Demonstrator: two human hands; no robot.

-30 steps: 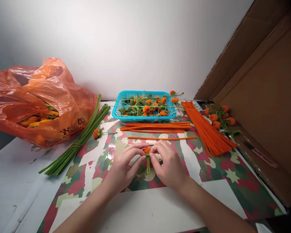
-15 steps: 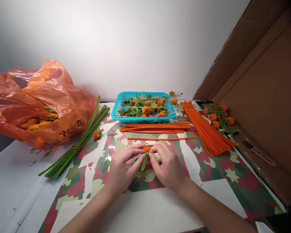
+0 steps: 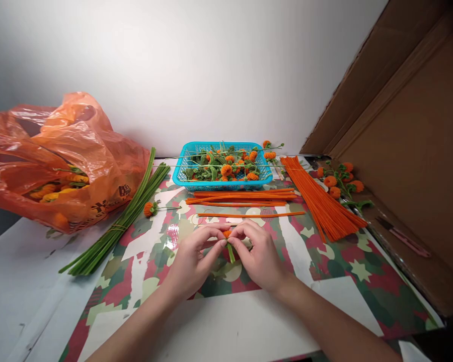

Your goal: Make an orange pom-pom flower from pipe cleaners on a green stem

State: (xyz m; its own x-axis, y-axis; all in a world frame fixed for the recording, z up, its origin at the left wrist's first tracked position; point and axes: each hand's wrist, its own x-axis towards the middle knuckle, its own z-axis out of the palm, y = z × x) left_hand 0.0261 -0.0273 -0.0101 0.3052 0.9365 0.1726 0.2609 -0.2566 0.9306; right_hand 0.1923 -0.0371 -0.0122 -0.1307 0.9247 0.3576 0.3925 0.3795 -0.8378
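Between my two hands is a small orange pipe-cleaner flower [image 3: 227, 234] with a green stem end pointing down toward me. My left hand [image 3: 196, 256] pinches it from the left with thumb and fingertips. From the other side, my right hand [image 3: 259, 255] pinches it the same way, the fingertips nearly meeting. Fingers hide much of the orange head. Just beyond my hands lies a single orange pipe cleaner [image 3: 251, 215], and behind it a stack of orange pipe cleaners [image 3: 241, 197].
A turquoise basket [image 3: 176, 177] of orange flowers and green pieces stands at the wall. Left are an orange plastic bag [image 3: 109, 151], green pipe cleaners [image 3: 121, 223] and one finished flower [image 3: 149, 209]. Right lie fanned orange pipe cleaners [image 3: 320, 201], a flower bunch [image 3: 340, 183] and a knife [image 3: 403, 236].
The flower has turned slightly between my fingertips, its green stem end now leaning to the right instead of left. More of the orange head is covered by my fingers.
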